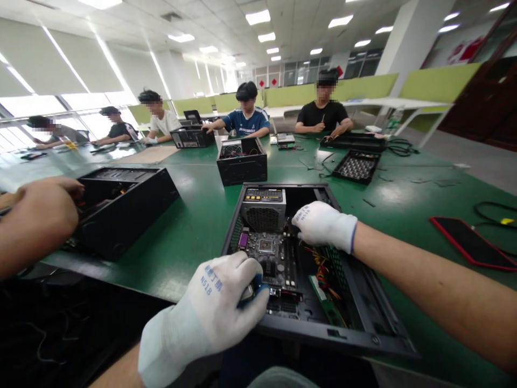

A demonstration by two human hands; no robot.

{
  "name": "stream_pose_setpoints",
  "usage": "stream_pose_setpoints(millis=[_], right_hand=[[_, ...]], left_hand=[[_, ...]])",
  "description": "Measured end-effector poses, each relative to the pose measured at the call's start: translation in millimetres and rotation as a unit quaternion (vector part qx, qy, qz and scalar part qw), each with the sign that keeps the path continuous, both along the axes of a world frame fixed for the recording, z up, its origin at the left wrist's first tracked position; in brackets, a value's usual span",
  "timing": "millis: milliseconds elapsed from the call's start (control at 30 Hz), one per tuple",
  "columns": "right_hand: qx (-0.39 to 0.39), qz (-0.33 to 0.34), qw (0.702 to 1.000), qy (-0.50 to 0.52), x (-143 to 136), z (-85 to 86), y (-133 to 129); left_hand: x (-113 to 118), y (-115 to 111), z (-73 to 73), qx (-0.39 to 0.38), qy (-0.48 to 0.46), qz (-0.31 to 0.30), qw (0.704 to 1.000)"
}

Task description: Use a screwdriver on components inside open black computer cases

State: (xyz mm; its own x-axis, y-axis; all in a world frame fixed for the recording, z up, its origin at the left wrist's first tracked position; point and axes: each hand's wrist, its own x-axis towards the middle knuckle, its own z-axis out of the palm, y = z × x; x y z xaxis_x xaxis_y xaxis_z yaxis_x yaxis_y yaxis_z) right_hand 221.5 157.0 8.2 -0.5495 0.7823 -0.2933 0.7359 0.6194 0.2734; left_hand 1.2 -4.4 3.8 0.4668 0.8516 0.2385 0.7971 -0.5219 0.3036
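An opened black computer case (365, 302) lies in front of me with a motherboard (278, 258) and a grey power supply (264, 210) inside. My left hand (222, 296), in a white glove, is curled over the case's near left edge. A small metallic piece shows between its thumb and fingers, too hidden to name. My right hand (323, 223), also gloved, reaches into the case beside the power supply. Its fingers are bent down near the board's far right corner, with the tips hidden. Below it lie coloured cables (321, 269) and a green circuit board strip (325, 299).
To the left, another person's arm (40, 215) reaches into a second black case (129, 210). Ahead stands a smaller case (242, 167). A black tray with screws or small parts (357, 166) and a red-edged black phone-like slab (470, 242) lie to the right. Several people work across the table.
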Motion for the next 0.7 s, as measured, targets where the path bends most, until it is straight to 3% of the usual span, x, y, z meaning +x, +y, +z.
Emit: stream_pose_setpoints(millis=[167, 300, 500, 700], right_hand=[[0.03, 0.011, 0.998, 0.059, 14.0, 0.7, -1.3], [0.067, 0.047, 0.977, 0.198, 32.0, -4.6, -3.3], [0.083, 0.019, 0.927, 0.366, 46.9, -9.3, -7.0], [0.071, 0.012, 0.912, 0.404, 52.7, -11.5, -6.9]], left_hand=[[4.6, 5.7, 4.7, -0.022, 0.042, 0.009, 0.999], [12.7, 25.2, 6.2, -0.028, 0.113, -0.014, 0.993], [40.8, 93.2, 4.2, -0.109, 0.282, -0.026, 0.953], [65.3, 154.4, -30.3, -0.183, 0.356, -0.031, 0.916]])
